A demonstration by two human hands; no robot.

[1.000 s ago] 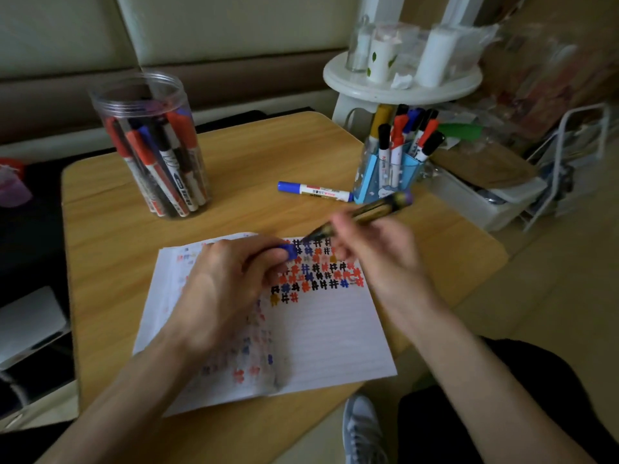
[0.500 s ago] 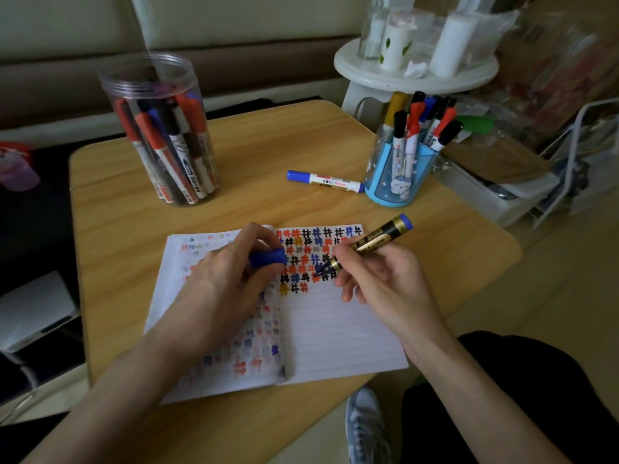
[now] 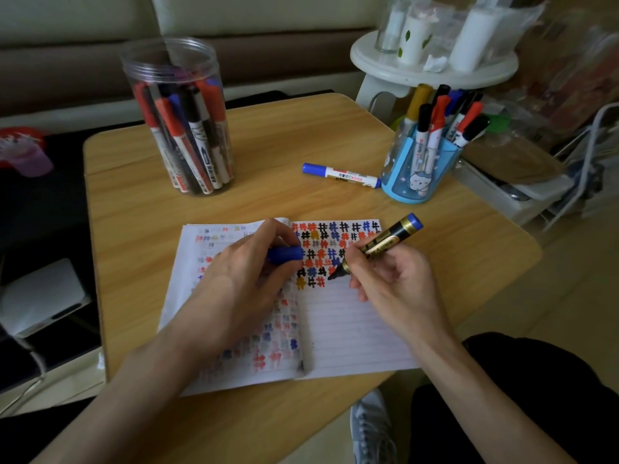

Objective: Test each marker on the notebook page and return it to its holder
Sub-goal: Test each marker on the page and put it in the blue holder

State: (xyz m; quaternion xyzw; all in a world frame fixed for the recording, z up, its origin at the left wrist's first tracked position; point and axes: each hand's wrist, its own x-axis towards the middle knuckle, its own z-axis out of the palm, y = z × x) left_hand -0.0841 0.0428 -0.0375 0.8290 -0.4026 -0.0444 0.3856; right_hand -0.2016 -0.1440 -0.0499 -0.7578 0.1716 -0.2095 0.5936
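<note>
Mid-frame, the right hand [image 3: 395, 286] had lowered its pinched marker [image 3: 382, 247] onto the notebook page [image 3: 351, 329]; the left hand [image 3: 241, 283] gripped the cap [image 3: 284, 254]: testing underway.

A pale wooden surface [image 3: 140, 229] with rounded corners stands in front of a cream sofa [image 3: 83, 21]. Behind its far right corner is a round white stand [image 3: 395, 70] carrying a glass [image 3: 388, 28], a leaf-printed cup [image 3: 413, 38], a white roll [image 3: 472, 38] and a crumpled tissue [image 3: 435, 63]. To the right, a brown board [image 3: 512, 162] lies on a white box [image 3: 516, 199], beside a wire rack [image 3: 596, 155]. A grey shoe [image 3: 371, 426] is on the floor below.
</note>
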